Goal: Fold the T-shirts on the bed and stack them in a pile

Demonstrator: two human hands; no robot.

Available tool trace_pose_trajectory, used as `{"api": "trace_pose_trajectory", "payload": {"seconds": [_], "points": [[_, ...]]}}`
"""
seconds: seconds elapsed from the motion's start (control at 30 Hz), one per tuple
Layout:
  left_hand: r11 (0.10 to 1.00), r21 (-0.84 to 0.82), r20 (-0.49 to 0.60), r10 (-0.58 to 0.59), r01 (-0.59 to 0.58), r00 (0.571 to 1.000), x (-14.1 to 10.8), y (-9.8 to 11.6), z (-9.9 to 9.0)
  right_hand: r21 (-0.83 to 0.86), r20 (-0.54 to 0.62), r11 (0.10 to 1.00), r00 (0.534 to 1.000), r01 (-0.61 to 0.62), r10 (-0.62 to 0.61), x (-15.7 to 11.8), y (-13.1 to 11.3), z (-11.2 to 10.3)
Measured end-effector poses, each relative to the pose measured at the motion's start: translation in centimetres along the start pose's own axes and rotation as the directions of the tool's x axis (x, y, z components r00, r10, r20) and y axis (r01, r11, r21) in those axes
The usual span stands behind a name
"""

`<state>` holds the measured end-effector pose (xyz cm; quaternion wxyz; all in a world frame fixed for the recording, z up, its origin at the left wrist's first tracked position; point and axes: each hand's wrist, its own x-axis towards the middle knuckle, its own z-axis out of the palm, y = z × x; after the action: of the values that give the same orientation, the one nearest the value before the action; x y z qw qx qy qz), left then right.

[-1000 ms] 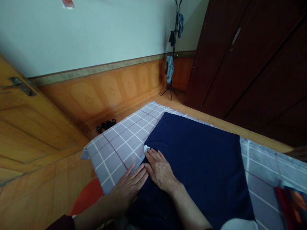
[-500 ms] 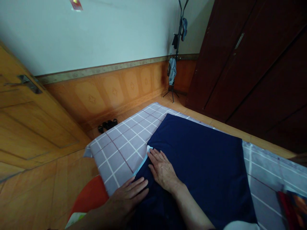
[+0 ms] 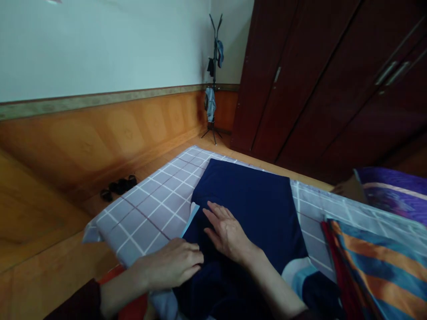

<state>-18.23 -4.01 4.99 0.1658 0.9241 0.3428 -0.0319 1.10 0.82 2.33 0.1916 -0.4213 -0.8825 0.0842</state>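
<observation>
A navy garment (image 3: 247, 191) with light blue and white trim lies spread over the checked cloth. My left hand (image 3: 178, 263) is at its near left edge, with the fingers curled down into the navy fabric; the fingertips are partly hidden. Over the middle left of the garment is my right hand (image 3: 228, 231), its fingers stretched out and nothing in its grasp. Pale trim (image 3: 191, 218) runs along the garment's left edge beside both hands. More white and light blue trim (image 3: 298, 273) shows at the lower right, near my right forearm.
The grey checked cloth (image 3: 147, 200) covers the bed-like surface. Folded striped fabric (image 3: 376, 262) lies at the right, with a purple item (image 3: 396, 191) behind it. Dark shoes (image 3: 118, 186) stand on the floor. A coat rack (image 3: 214, 80) and dark wardrobe (image 3: 300, 80) are beyond.
The view has turned to the right. My left hand has gone from flat, stretched fingers to curled ones at the navy fabric. My right hand's fingers have moved off the pale trim.
</observation>
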Motion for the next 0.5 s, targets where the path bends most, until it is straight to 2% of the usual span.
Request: {"api": "trace_pose_trajectory", "payload": {"seconds": [0.07,0.13,0.2,0.27,0.33,0.4,0.43,0.5], "points": [[0.996,0.035,-0.003,0.079,-0.079,0.997,1.2,0.7,-1.4,-0.063,-0.069,0.994,0.994,-0.093,0.088,-2.4,1.0,-2.8],[0.982,0.065,0.011,0.176,-0.176,0.984,2.7,1.8,-2.4,-0.128,-0.144,0.962,0.964,-0.241,0.222,-5.8,2.8,-5.5],[0.953,0.076,0.044,0.291,-0.293,0.956,4.2,3.3,-2.9,-0.179,-0.225,0.891,0.899,-0.417,0.376,-10.0,4.8,-7.7],[0.908,0.077,0.077,0.405,-0.411,0.911,5.7,5.0,-2.8,-0.205,-0.294,0.791,0.807,-0.576,0.512,-14.4,6.3,-9.4],[0.858,0.063,0.097,0.503,-0.51,0.859,7.0,6.6,-2.2,-0.207,-0.317,0.683,0.708,-0.701,0.631,-18.3,6.8,-10.4],[0.812,0.047,0.097,0.577,-0.582,0.811,8.1,8.0,-1.2,-0.19,-0.304,0.6,0.628,-0.777,0.717,-20.9,6.2,-10.6],[0.793,0.043,0.089,0.603,-0.608,0.793,8.5,8.5,-0.7,-0.177,-0.291,0.583,0.608,-0.793,0.739,-21.8,5.6,-10.4],[0.764,0.047,0.082,0.64,-0.644,0.764,9.2,9.4,0.1,-0.159,-0.292,0.594,0.612,-0.789,0.735,-22.5,3.8,-9.6]]}}
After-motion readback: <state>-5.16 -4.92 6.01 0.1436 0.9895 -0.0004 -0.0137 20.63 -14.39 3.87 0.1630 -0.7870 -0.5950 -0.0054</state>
